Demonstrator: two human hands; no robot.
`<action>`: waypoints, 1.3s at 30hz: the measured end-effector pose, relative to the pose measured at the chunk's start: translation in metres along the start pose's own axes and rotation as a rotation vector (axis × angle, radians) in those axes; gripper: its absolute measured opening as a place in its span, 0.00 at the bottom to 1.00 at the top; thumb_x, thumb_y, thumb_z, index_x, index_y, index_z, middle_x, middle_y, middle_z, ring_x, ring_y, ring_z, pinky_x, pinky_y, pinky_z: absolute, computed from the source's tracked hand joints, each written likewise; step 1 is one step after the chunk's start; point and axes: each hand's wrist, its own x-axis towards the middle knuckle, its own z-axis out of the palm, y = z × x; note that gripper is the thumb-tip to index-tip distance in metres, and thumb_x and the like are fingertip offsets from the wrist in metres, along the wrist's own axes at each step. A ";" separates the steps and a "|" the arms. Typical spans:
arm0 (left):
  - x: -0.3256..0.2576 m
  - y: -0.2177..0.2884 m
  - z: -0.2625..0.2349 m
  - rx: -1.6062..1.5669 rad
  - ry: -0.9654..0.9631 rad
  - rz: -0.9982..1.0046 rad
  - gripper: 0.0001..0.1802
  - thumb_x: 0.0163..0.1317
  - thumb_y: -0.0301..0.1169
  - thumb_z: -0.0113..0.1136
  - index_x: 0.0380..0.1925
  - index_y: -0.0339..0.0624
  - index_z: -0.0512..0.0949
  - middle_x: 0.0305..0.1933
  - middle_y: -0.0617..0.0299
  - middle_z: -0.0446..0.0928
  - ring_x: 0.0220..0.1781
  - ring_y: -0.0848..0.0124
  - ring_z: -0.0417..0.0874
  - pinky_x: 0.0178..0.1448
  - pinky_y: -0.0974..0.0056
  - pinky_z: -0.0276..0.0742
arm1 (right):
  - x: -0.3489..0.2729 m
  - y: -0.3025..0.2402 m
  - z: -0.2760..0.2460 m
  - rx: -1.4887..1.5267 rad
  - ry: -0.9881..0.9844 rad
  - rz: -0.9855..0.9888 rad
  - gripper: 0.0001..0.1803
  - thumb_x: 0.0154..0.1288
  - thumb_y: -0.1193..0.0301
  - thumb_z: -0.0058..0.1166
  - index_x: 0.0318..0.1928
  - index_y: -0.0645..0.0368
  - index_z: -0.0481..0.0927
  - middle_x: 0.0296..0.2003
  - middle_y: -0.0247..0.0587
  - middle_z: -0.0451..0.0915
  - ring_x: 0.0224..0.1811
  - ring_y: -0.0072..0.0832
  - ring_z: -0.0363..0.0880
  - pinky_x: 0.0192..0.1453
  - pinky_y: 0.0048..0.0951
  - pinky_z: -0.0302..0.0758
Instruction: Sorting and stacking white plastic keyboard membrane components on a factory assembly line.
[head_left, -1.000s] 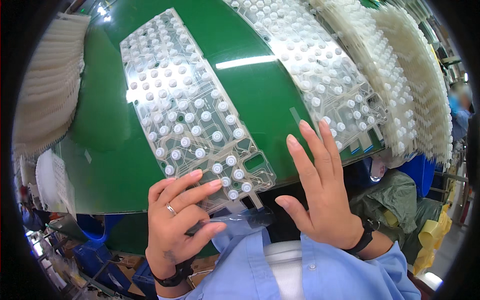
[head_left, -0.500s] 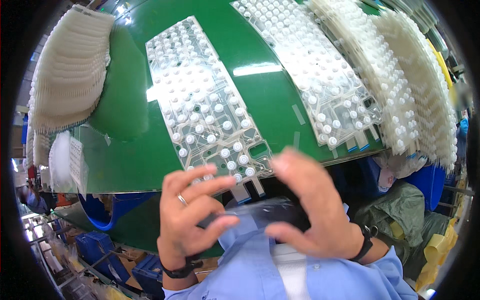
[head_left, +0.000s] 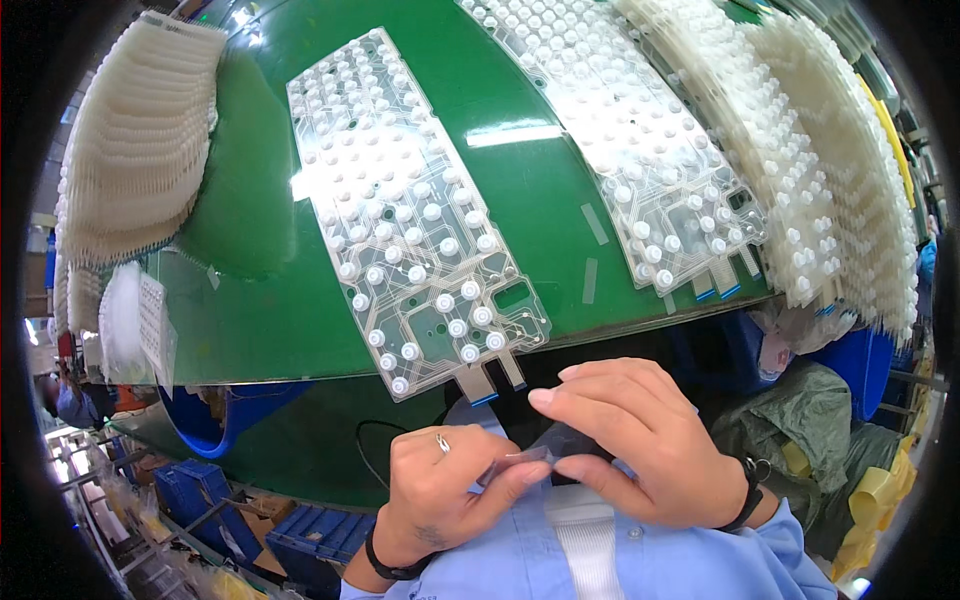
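Pinched between the thumb and curled index finger of my left hand (head_left: 445,490) is a small clear film piece (head_left: 515,462). My right hand (head_left: 645,440) is beside it, its thumb tip close to the film's edge, and a gap shows between thumb and fingers. Darker see-through film is visible in that gap; whether it is the same piece I cannot tell. Just beyond my hands, a clear keyboard membrane sheet (head_left: 425,265) with white rubber domes lies on the green table (head_left: 255,300). Its connector tails (head_left: 478,383) hang past the near edge.
To the right lies another domed membrane sheet (head_left: 672,215), beside overlapping stacks of such sheets (head_left: 830,190). A tall stack of white sheets (head_left: 140,140) stands at the left. Clear strips (head_left: 592,281) stick to the table. Blue bins (head_left: 205,425) and a green plastic bag (head_left: 800,440) are below.
Both hands have come down toward my body and closer together, off the membrane's near end. My left fingers have curled into a pinch on the film. The near membrane has shifted slightly left.
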 end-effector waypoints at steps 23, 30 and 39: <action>0.020 -0.031 -0.020 0.391 -0.071 0.154 0.12 0.49 0.37 0.68 0.20 0.44 0.76 0.51 0.60 0.83 0.61 0.54 0.77 0.59 0.52 0.68 | 0.045 0.032 0.003 0.380 0.140 0.362 0.03 0.62 0.79 0.57 0.37 0.64 0.79 0.32 0.36 0.78 0.30 0.20 0.75 0.27 0.20 0.70; 0.018 -0.041 -0.022 0.328 -0.072 0.194 0.14 0.52 0.42 0.67 0.20 0.46 0.76 0.48 0.60 0.84 0.60 0.53 0.78 0.60 0.51 0.68 | 0.058 0.032 0.009 0.283 0.117 0.331 0.02 0.60 0.80 0.59 0.34 0.63 0.81 0.28 0.30 0.77 0.23 0.11 0.69 0.23 0.14 0.61; 0.018 -0.044 -0.022 0.312 -0.097 0.202 0.15 0.52 0.43 0.67 0.19 0.47 0.76 0.48 0.61 0.84 0.60 0.54 0.78 0.60 0.52 0.67 | 0.061 0.032 0.012 0.192 0.105 0.383 0.01 0.59 0.81 0.59 0.33 0.64 0.81 0.27 0.29 0.76 0.19 0.08 0.63 0.20 0.13 0.55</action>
